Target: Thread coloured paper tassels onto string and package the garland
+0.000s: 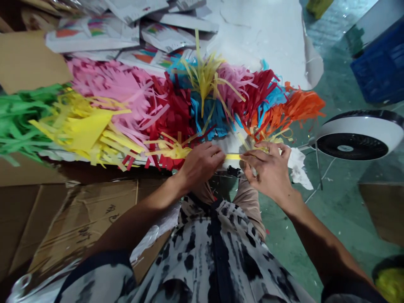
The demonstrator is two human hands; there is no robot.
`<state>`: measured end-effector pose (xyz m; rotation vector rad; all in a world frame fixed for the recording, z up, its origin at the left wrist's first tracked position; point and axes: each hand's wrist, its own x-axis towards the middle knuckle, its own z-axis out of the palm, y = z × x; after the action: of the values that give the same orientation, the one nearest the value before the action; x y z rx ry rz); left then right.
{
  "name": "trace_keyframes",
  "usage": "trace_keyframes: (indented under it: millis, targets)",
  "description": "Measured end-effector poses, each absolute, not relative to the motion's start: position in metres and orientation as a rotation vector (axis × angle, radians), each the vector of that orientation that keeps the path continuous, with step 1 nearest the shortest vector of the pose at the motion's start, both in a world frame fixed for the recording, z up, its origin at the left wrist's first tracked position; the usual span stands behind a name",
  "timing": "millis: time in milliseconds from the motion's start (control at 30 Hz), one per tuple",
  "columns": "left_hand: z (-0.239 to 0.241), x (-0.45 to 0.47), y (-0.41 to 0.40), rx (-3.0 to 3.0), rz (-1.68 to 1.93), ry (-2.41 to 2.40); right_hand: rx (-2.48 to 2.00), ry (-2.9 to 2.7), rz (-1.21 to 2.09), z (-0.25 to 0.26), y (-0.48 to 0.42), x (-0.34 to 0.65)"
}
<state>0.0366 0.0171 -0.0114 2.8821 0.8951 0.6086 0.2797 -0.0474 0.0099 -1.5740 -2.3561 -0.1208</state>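
Note:
A yellow paper tassel (232, 156) is stretched between my two hands at the table's front edge. Its middle is a narrow, tight band, and fringed strips fan out past both hands. My left hand (204, 163) is closed on the band's left part, fingers curled over it. With thumb and fingertips, my right hand (268, 168) pinches the other side. Just beyond lie fringed paper bunches: red (173, 122), blue (210, 120), orange (299, 105) and pale yellow (205, 75). Farther left are pink (123, 88), bright yellow (85, 130) and green (25, 118) piles.
Printed packets (94, 35) are heaped at the back left of the white-covered table (261, 29). A round fan (360, 134) stands at the right, near a blue crate (381, 67). Flattened cardboard (94, 219) lies at the lower left.

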Motion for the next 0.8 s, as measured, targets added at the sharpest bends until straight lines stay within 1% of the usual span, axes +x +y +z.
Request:
trace_keyframes:
  millis: [133,233,333,533,800]
  targets:
    - [-0.015,0.036,0.022,2.904,0.585,0.903,-1.557,-2.336,-0.152,0.009,-0.043,0.272]
    - [-0.014,0.035,0.022,2.919,0.565,0.914,-1.517,-2.34,-0.09,0.004,-0.036,0.266]
    - [-0.014,0.034,0.023,2.904,0.539,0.955,-1.572,-2.326,-0.02,-0.001,-0.031,0.265]
    - [-0.01,0.026,0.023,2.786,0.555,1.124,-1.689,-2.305,0.01,-0.003,-0.025,0.268]
    - [0.004,0.027,0.027,2.567,0.422,1.341,-1.741,-2.375,0.068,0.004,-0.015,0.27]
